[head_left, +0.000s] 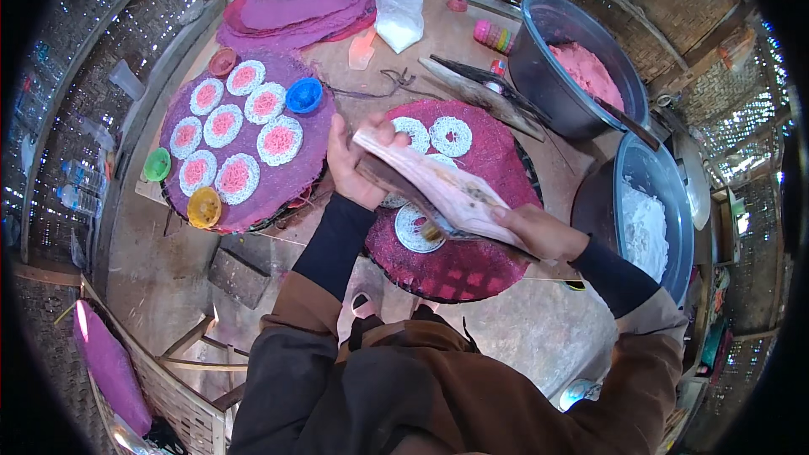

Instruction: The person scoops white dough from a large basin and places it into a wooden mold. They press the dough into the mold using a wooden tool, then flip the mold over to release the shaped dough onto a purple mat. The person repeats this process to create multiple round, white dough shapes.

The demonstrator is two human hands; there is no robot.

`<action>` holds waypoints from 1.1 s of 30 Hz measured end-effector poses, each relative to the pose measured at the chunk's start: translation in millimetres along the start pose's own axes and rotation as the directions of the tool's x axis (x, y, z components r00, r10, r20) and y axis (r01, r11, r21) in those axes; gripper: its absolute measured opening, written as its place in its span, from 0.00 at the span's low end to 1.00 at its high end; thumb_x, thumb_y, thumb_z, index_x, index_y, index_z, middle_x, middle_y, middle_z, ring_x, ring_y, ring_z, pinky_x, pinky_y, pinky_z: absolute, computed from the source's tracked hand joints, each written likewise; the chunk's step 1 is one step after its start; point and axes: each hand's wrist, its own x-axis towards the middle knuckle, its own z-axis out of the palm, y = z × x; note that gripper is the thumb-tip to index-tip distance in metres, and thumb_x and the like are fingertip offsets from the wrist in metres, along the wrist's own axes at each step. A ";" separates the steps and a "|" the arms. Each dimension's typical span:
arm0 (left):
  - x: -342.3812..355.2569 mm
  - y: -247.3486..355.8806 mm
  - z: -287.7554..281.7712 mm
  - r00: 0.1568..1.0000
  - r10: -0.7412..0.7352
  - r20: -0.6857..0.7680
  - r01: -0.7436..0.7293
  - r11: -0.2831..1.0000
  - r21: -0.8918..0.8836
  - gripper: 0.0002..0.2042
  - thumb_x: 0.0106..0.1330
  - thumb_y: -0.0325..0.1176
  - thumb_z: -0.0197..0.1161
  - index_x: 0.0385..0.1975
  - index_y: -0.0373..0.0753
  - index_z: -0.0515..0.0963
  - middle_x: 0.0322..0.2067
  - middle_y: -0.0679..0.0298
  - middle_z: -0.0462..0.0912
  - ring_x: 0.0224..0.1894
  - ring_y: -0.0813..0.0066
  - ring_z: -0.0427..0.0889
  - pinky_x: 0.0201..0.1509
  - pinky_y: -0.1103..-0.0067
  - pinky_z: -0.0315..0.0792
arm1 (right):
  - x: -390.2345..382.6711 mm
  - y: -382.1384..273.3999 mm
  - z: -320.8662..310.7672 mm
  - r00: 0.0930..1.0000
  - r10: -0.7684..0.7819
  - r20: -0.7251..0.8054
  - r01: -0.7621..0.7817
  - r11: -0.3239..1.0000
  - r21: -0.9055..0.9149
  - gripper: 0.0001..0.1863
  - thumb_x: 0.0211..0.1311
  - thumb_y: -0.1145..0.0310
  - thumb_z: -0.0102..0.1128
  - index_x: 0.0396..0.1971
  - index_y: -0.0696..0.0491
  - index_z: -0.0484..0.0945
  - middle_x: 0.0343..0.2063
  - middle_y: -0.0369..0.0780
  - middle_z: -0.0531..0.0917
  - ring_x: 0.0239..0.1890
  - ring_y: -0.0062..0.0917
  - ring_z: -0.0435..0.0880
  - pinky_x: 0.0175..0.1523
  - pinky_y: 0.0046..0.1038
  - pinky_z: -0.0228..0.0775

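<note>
My left hand (361, 170) and my right hand (543, 232) grip the two ends of a long wooden press (447, 185), its pale face smeared with pink and white. It is tilted, left end higher, over a round tray covered with magenta cloth (497, 152). On that cloth lie several white lacy rounds, such as the open-centred round (451, 136) near the far edge. One lacy round (413, 240) lies below the press, which hides part of it. The press also covers parts of the other rounds behind it.
At left, a purple cloth-covered tray (278, 173) bears several pink-centred white rounds and small green, yellow, blue and red bowls. Stacked purple cloths (295, 8) lie behind. Tubs of pink dough (586, 76) and white dough (645, 227) stand at right. A second wooden tool (484, 97) lies near them.
</note>
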 end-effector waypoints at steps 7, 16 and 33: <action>-10.2 -7.5 46.3 0.850 -0.511 0.131 -0.066 0.143 0.988 0.44 0.43 0.37 0.73 0.61 0.35 0.56 0.60 0.55 0.61 0.65 0.63 0.55 0.67 0.74 0.50 | -24.0 0.9 -0.3 0.951 -0.240 -0.196 0.276 0.944 0.181 0.34 0.65 0.42 0.37 0.33 0.62 0.78 0.19 0.39 0.78 0.21 0.18 0.75 0.28 0.22 0.67; -37.8 -14.3 62.6 0.938 0.052 0.342 -0.323 -0.220 0.920 0.24 0.46 0.32 0.70 0.45 0.34 0.73 0.43 0.57 0.79 0.47 0.64 0.77 0.54 0.73 0.67 | 66.6 39.7 50.3 0.729 -0.681 -0.073 0.634 0.711 -0.303 0.40 0.56 0.52 0.56 0.64 0.55 0.52 0.62 0.50 0.57 0.66 0.37 0.54 0.67 0.32 0.47; -61.2 -15.3 72.9 0.986 0.108 0.128 -0.126 -0.026 0.992 0.27 0.47 0.30 0.71 0.48 0.30 0.69 0.45 0.56 0.77 0.48 0.67 0.75 0.55 0.74 0.66 | 23.9 80.4 72.2 0.761 -0.609 -0.225 0.486 0.764 -0.425 0.47 0.43 0.48 0.67 0.61 0.54 0.58 0.59 0.50 0.64 0.64 0.42 0.58 0.65 0.48 0.43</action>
